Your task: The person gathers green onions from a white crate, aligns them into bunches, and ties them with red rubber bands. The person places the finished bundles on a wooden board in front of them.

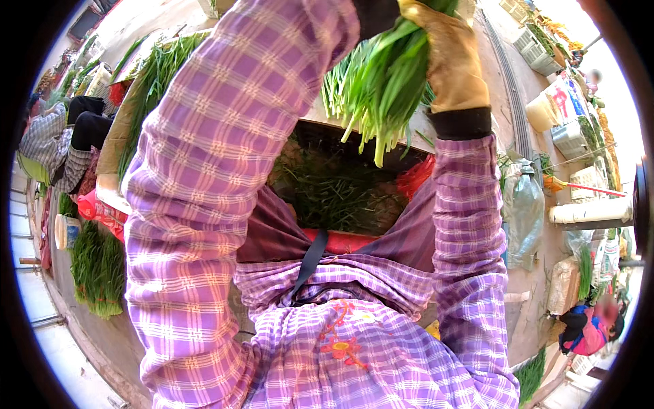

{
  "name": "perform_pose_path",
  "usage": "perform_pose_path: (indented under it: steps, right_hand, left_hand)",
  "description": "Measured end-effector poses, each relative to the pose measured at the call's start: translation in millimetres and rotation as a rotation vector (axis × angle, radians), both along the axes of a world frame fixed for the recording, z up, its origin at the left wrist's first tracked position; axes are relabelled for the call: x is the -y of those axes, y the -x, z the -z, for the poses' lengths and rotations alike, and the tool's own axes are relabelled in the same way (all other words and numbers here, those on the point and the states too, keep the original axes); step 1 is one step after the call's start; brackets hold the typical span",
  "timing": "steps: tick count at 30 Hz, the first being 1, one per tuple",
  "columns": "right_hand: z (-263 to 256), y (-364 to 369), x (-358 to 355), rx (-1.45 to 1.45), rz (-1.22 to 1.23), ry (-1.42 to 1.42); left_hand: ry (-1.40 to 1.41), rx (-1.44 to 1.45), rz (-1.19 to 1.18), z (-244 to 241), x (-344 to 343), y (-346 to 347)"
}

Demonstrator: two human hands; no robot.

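Observation:
A bunch of long green leafy stems, pale at the cut ends, hangs over the edge of a table. My right hand, in a tan glove with a black cuff, is shut around its right side. At the top edge my left hand, in a dark glove, lies against the upper left of the bunch; its fingers are hidden, so its grip cannot be told. More pale-ended stems lie behind the bunch. Below the table edge, loose green leaves lie in the dark space between my knees.
Long green stems lie on the table's left part. Red plastic strands hang by my right knee. Tied green bundles and a white bucket stand at left. Persons sit at far left and lower right. A grey-green sack stands at right.

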State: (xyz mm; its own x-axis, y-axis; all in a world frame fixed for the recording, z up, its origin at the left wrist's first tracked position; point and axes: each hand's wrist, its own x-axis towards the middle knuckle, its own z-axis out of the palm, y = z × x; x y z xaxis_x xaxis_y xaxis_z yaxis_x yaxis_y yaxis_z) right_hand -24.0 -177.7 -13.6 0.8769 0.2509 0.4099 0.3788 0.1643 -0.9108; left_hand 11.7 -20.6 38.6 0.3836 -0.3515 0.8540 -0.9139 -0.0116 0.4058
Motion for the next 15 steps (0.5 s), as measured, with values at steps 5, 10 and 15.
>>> perform_pose_path:
  steps: [5,10,15]
  right_hand:
    - [12,-39,21,-0.329,-0.211,-0.37]
    - [29,-57,75,-0.411,-0.172,-0.411]
    - [46,-99,93,-0.476,-0.274,-0.437]
  left_hand:
    - [0.155,-0.583,0.207,3,-86,39]
    - [-0.071,-1.009,0.054,76,-106,61]
    - [-0.016,-1.136,-0.163,111,-152,53]
